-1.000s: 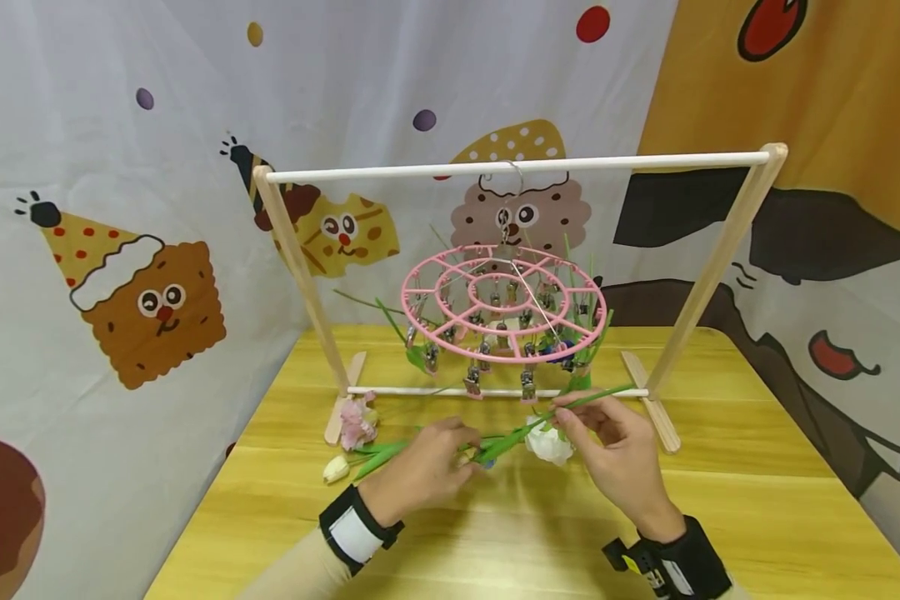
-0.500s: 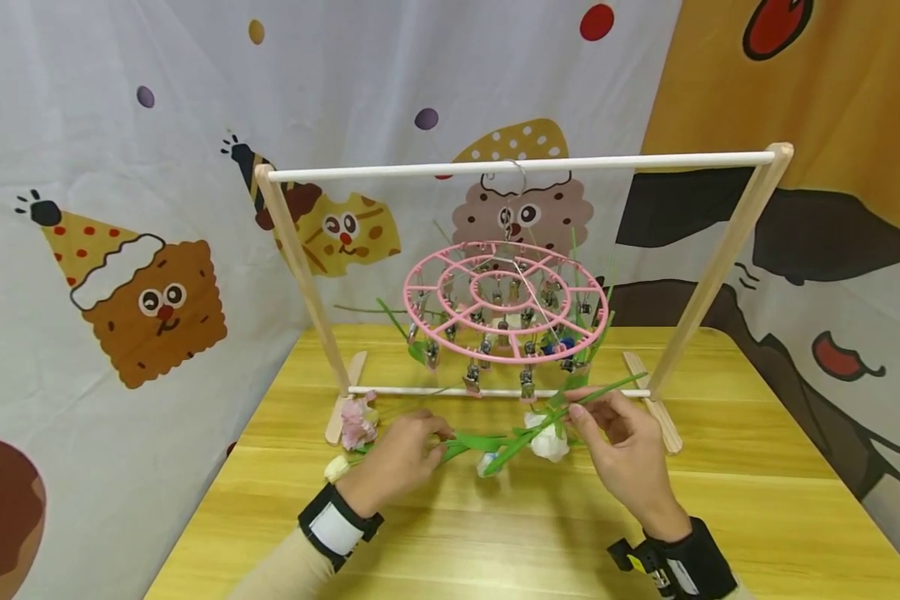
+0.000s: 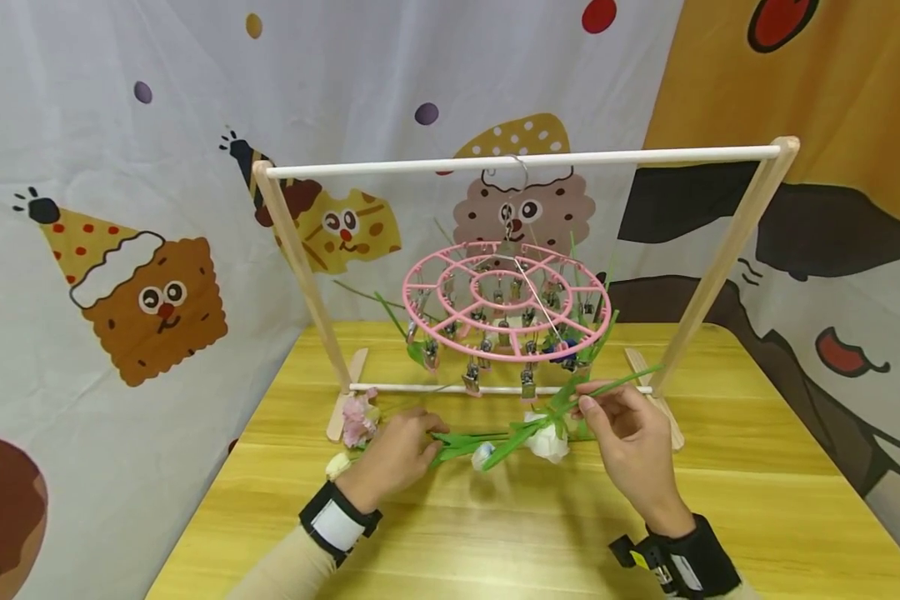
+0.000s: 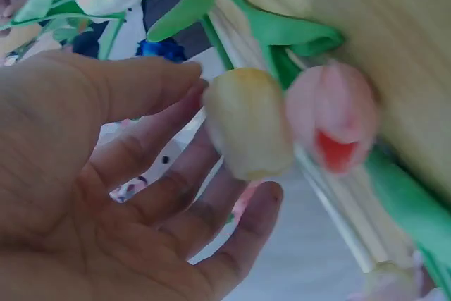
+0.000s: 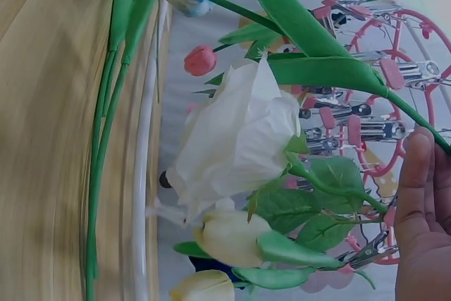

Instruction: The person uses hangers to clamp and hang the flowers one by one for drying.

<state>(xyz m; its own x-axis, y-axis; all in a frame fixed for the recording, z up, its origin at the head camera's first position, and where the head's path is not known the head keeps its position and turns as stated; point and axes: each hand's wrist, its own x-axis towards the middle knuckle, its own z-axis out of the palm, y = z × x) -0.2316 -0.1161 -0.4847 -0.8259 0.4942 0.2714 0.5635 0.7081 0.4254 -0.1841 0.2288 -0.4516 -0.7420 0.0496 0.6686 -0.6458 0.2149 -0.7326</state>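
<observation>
Pinching the green stem of a blue-tipped tulip [image 3: 483, 456] between thumb and fingertips, the right hand [image 3: 630, 437] stays narrow at the front right of the rack [image 3: 720, 275]. The tulip's head points down and to the left, low over the table [image 3: 465, 542], while the stem slants up to the right past the fingers. Long green leaves spread between the hand and the bloom. A white rose [image 3: 547, 442] is just beside these leaves.

The left hand [image 3: 397, 454] is low over the table, just beside green stems [image 3: 465, 442] on its right. The left wrist view shows it loosely spread, fingers gently curved and the thumb apart from the other fingertips. A cream tulip [image 4: 250, 125] is right by those fingertips; whether they touch it cannot be told. A pink tulip [image 4: 331, 114] is just beside the cream one. In the head view, a pink ruffled bloom [image 3: 359, 419] is near the rack's left foot.

Above both hands, a pink ring [image 3: 495, 357] hangs by a hook from the rack's white top bar, metal clips [image 3: 528, 383] dangling beneath it. A blue flower [image 3: 562, 353] shows under the ring's right side. Behind is a cartoon-printed cloth [image 3: 345, 92].
</observation>
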